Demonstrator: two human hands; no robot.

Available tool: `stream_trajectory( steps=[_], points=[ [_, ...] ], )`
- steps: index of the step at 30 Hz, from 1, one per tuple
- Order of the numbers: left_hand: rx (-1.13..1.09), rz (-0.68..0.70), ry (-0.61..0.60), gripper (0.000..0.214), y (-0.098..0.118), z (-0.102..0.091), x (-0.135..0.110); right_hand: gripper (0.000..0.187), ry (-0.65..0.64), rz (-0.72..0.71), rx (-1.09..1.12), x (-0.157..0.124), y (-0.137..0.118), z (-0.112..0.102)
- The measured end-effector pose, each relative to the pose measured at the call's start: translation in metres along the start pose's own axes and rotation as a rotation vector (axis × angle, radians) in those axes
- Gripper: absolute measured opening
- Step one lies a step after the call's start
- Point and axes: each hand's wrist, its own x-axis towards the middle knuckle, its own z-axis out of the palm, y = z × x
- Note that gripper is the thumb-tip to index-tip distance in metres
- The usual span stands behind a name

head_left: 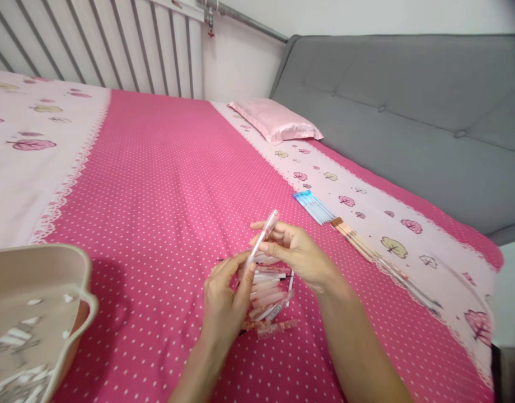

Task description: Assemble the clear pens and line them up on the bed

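A slim pink-and-white pen [261,239] is held slantwise between my two hands, its clear pinkish cap end pointing up and away. My left hand [228,288] grips its lower end between thumb and fingers. Higher up, my right hand [293,249] pinches the pen near the cap. Beneath both hands lies a loose pile of pen parts [268,294], pale pink and white barrels with some dark tips. Part of that pile is hidden by my hands.
Blue-capped pens [314,207], tan pens with brown ends [352,238] and clear, thin pens [408,282] lie in a line at right. A beige bin [87,274] with white bits stands at left. A pink pillow [278,120] rests by the grey headboard [392,84].
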Motion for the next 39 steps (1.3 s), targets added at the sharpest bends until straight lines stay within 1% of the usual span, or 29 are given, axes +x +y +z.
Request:
stream_trajectory(
  steps=[5, 10, 14, 21, 26, 35, 37, 39],
  points=[
    [-0.087, -0.034, -0.066, 0.027, 0.005, -0.001, 0.001, 0.037, -0.051, -0.021, 0.038, -0.002, 0.001, -0.003],
    [-0.176, -0.091, -0.125, 0.028, 0.011, -0.002, 0.001, 0.038, -0.082, 0.003, 0.086, -0.002, 0.002, -0.005],
    [-0.227, -0.104, -0.157, 0.034, 0.014, -0.002, 0.001, 0.038, -0.101, -0.009, 0.094, -0.002, 0.003, -0.005],
    [-0.214, -0.101, -0.151, 0.028, 0.008, -0.001, 0.000, 0.027, 0.004, 0.027, 0.041, 0.000, -0.001, -0.001],
    [-0.201, -0.100, -0.155, 0.027, 0.007, -0.002, 0.000, 0.022, 0.029, 0.024, 0.029, 0.000, -0.002, 0.000],
    [-0.255, -0.135, -0.130, 0.025, 0.009, 0.000, 0.000, 0.029, 0.034, 0.019, -0.014, 0.000, 0.002, 0.001],
    [-0.254, -0.132, -0.131, 0.025, 0.010, 0.000, 0.000, 0.031, 0.040, 0.021, 0.002, -0.001, 0.001, 0.001],
    [-0.256, -0.135, -0.137, 0.026, 0.009, -0.001, 0.000, 0.033, 0.017, 0.030, 0.047, -0.002, -0.001, 0.000]
  ],
)
